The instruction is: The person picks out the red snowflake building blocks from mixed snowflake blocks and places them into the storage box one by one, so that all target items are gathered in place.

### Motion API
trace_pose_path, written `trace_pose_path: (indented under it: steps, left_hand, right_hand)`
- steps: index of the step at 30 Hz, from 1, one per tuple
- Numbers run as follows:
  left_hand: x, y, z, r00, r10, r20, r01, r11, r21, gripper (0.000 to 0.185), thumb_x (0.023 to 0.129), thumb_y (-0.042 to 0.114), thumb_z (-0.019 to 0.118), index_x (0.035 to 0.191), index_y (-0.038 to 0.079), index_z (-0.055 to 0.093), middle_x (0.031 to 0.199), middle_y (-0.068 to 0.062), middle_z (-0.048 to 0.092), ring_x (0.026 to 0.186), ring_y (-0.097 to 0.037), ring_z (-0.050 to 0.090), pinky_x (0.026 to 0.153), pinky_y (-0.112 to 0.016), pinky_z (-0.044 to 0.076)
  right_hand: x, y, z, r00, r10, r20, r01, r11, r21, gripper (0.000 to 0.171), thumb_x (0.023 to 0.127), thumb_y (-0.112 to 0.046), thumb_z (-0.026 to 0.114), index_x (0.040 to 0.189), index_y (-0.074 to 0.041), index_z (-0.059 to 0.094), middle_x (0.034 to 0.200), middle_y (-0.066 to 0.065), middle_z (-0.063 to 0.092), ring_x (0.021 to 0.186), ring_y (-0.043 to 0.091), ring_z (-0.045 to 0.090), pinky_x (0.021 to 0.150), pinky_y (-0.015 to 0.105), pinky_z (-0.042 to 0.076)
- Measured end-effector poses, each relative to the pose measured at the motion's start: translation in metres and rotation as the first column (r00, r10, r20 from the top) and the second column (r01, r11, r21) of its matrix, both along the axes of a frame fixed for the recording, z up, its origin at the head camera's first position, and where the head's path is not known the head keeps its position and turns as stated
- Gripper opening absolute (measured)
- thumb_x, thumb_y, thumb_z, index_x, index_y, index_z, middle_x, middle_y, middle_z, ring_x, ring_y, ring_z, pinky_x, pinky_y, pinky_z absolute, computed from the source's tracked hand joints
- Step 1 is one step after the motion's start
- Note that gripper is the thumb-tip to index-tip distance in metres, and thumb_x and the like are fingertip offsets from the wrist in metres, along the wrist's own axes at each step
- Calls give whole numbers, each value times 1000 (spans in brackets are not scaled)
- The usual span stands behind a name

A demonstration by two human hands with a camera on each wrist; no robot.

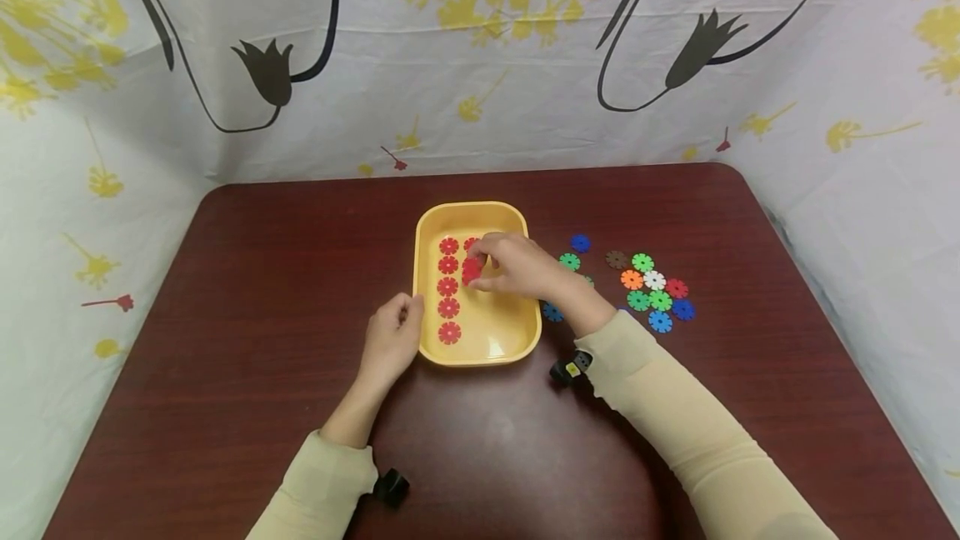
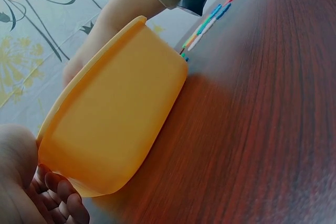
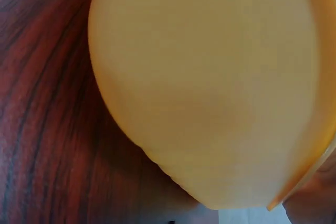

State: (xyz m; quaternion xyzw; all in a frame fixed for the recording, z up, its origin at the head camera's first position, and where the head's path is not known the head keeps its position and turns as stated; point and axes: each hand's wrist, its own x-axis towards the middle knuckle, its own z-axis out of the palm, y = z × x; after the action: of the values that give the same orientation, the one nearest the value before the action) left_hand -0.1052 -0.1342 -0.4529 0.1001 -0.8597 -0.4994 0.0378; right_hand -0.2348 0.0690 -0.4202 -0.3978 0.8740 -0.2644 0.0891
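Note:
A yellow tray (image 1: pixel 491 327) stands mid-table, with a left column of several red notched discs (image 1: pixel 448 307) in it. A second, shorter column stands beside it, topped by a red disc (image 1: pixel 471 245). My right hand (image 1: pixel 517 267) reaches in over the tray's right rim, thumb and fingers pinching a red notched disc (image 1: pixel 470 275) low over this second column. My left hand (image 1: pixel 392 333) grips the tray's left rim near its front corner. In the left wrist view its curled fingers (image 2: pixel 65 195) lie against the tray's outer wall. The right wrist view shows mostly that wall, with the disc hidden.
Right of the tray lie loose notched discs in several colours, among them an orange disc (image 1: pixel 632 279), a white disc (image 1: pixel 655 280) and a blue disc (image 1: pixel 581 243). My right forearm partly covers some. A patterned cloth (image 1: pixel 480 132) hangs behind the dark wooden table (image 1: pixel 315 273).

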Motion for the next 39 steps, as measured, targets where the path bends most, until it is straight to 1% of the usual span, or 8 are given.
trace_pose_path:
  steps: [6,10,14,18,22,27,33,39]
  left_hand:
    - [0,1,0,1000,1,-1,-1,1000,-3,35,98,33,45,70,12,50,57,-3,43,53,-18,41,50,-29,35]
    - [0,1,0,1000,-1,-10,1,1000,0,35,98,32,45,70,11,50,57,-3,42,52,-18,41,49,-29,34]
    - [0,1,1,1000,3,-7,-2,1000,4,35,98,32,45,70,12,50,57,-3,42,53,-18,40,49,-29,34]
    - [0,1,1,1000,2,-5,-2,1000,1,35,97,32,46,70,12,50,57,-2,42,53,-18,40,50,-29,34]
    - [0,1,0,1000,3,-2,-3,1000,2,34,97,32,46,70,12,51,57,-2,42,53,-18,41,50,-29,34]
    - [0,1,0,1000,1,4,-1,1000,2,34,97,34,45,71,12,51,58,-3,43,53,-18,41,50,-29,35]
    - [1,1,-1,1000,0,5,0,1000,-5,35,97,35,45,72,12,52,58,-3,43,54,-18,42,50,-29,35]
    - [1,1,-2,1000,-1,15,1,1000,-10,37,98,36,44,72,11,52,58,-4,44,54,-19,42,51,-30,36]
  right_hand:
    - [0,2,0,1000,3,14,-3,1000,-9,35,80,-32,74,105,-9,66,94,4,64,79,19,56,67,29,45]
    - [-1,5,1,1000,9,-16,-10,998,-69,32,83,-30,72,104,-7,67,91,5,64,78,17,55,68,28,45]
    - [-1,11,1,999,-2,-48,-6,986,-168,28,83,-26,72,103,-8,66,87,4,63,76,14,53,67,28,44]
    - [-1,22,2,996,-36,-76,15,966,-256,25,84,-23,71,104,-9,65,87,1,62,76,14,53,67,31,45]
    - [-1,35,3,993,-72,-92,42,952,-302,23,86,-24,68,104,-11,64,86,-2,59,71,13,53,61,29,46]
    - [-2,55,4,988,-121,-92,84,939,-333,23,87,-25,67,105,-12,64,85,-5,56,66,7,52,57,25,46]
    - [-1,79,7,979,-195,-67,158,917,-366,21,85,-22,69,102,-10,64,84,-5,56,68,9,53,59,29,48]
    - [2,101,5,962,-266,-67,227,910,-348,20,86,-25,69,102,-15,64,84,-7,58,66,9,50,56,26,44]
